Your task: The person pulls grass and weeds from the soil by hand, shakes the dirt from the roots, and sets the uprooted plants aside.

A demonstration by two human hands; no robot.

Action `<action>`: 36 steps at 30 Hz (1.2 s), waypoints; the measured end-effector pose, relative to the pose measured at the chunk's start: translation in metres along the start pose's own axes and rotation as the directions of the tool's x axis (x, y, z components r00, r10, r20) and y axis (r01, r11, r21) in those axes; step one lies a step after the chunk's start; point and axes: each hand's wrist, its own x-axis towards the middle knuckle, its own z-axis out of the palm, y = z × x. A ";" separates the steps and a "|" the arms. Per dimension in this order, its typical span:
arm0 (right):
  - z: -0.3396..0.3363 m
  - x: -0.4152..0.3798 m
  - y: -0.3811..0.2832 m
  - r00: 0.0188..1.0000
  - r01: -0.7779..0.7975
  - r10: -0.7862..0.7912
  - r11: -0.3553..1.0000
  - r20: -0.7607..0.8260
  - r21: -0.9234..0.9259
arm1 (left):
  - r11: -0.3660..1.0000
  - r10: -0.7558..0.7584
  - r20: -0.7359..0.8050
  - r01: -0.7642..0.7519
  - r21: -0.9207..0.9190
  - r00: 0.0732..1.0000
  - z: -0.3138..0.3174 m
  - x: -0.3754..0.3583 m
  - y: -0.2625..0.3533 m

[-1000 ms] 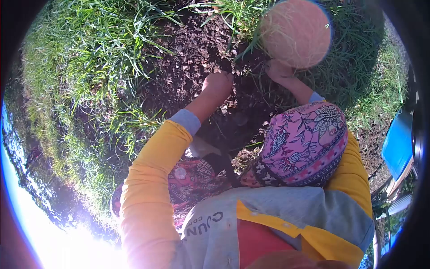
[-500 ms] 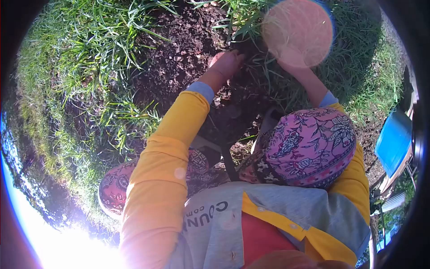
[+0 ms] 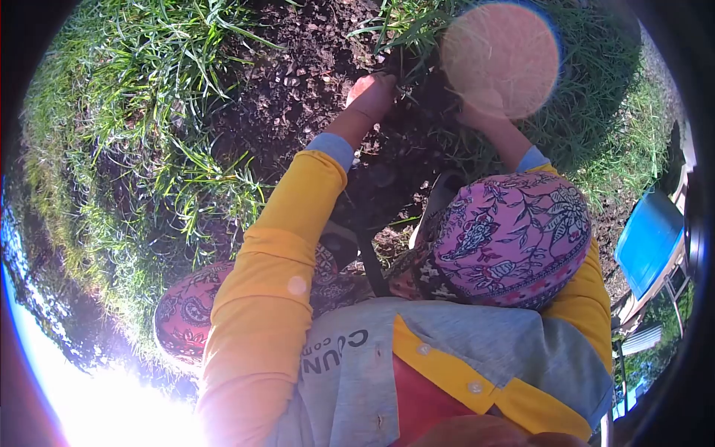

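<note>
My left hand (image 3: pixel 372 95) is closed, low over the dark soil (image 3: pixel 298 82) at the top middle, beside some grass blades. What its fingers hold, if anything, is hidden. To its right my right hand (image 3: pixel 480 112) reaches into shade at the edge of the grass (image 3: pixel 588 112). A round pink lens flare and the shadow cover part of it, so its fingers cannot be made out. The two hands are apart.
Thick grass (image 3: pixel 179 67) grows on the left. My knees in patterned pink cloth (image 3: pixel 514 238) are bent below my hands, with a dark strap (image 3: pixel 372 264) between them. A blue container (image 3: pixel 649 242) stands at the far right.
My right hand has moved slightly left and down, toward the soil. My left hand has shifted a little left and stays closed. The view has tilted slightly.
</note>
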 end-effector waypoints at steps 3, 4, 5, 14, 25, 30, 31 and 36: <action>0.037 0.015 0.008 0.998 -0.001 0.000 1.000 -0.055 -0.030 | 0.994 -0.009 -0.045 0.004 -0.110 0.999 -0.010 -0.005 0.010; 0.050 0.020 0.011 0.995 0.003 -0.007 0.999 -0.099 -0.038 | 0.989 -0.009 -0.064 -0.001 -0.149 0.998 -0.018 -0.006 0.015; 0.053 0.018 0.010 0.996 0.001 -0.004 1.000 -0.091 -0.029 | 0.995 0.079 -0.099 -0.085 -0.058 0.992 -0.023 -0.003 0.020; 0.061 -0.010 0.017 0.963 0.096 -0.095 0.995 -0.253 -0.008 | 0.979 0.080 0.044 -0.087 0.184 0.996 -0.040 0.013 0.012; 0.097 0.005 0.036 0.900 0.085 -0.077 0.996 -0.429 0.000 | 0.985 0.057 0.026 -0.060 0.163 0.998 -0.050 -0.001 -0.003; 0.104 0.026 0.038 0.977 0.158 -0.167 0.984 -0.129 -0.078 | 0.983 0.100 0.037 -0.105 0.150 0.994 -0.036 0.005 0.002; 0.106 0.027 0.039 0.985 0.164 -0.167 0.984 -0.042 -0.065 | 0.981 0.096 0.053 -0.103 0.163 0.994 -0.036 0.007 0.006; 0.091 0.011 0.021 0.982 -0.128 0.152 0.973 -0.113 0.194 | 0.977 0.119 0.071 -0.129 0.167 0.990 -0.032 0.009 0.001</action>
